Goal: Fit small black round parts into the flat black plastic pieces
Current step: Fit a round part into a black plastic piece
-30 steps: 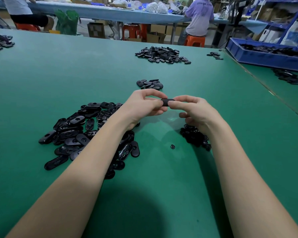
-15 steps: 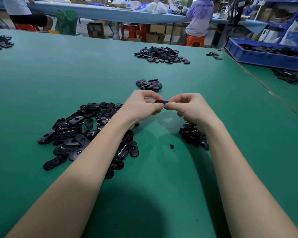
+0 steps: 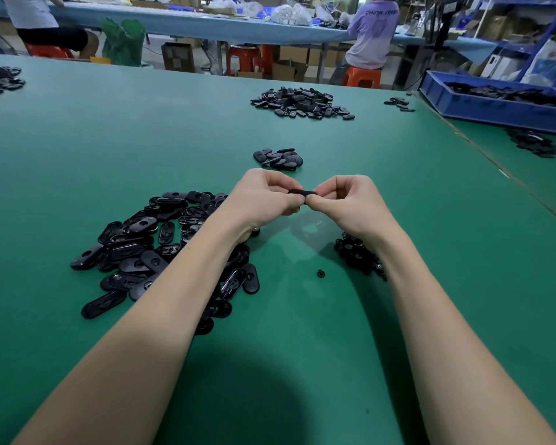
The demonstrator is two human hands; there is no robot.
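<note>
Both hands meet above the green table (image 3: 302, 332). My left hand (image 3: 264, 197) and my right hand (image 3: 347, 200) pinch one flat black plastic piece (image 3: 300, 192) between fingertips and thumbs, seen edge-on. Whether a round part sits in it is hidden by the fingers. A large heap of flat black oval pieces (image 3: 151, 248) lies under my left forearm. A small heap of black round parts (image 3: 357, 255) lies under my right wrist. One loose round part (image 3: 320, 273) lies between the arms.
A small cluster of black pieces (image 3: 278, 159) lies just beyond the hands, a bigger pile (image 3: 302, 102) farther back. A blue bin (image 3: 495, 104) of black parts stands at the far right. People sit at another table behind.
The piece has turned from a broader face to edge-on, and my right fingers have curled in tighter around its end. Both hands stayed at the same spot.
</note>
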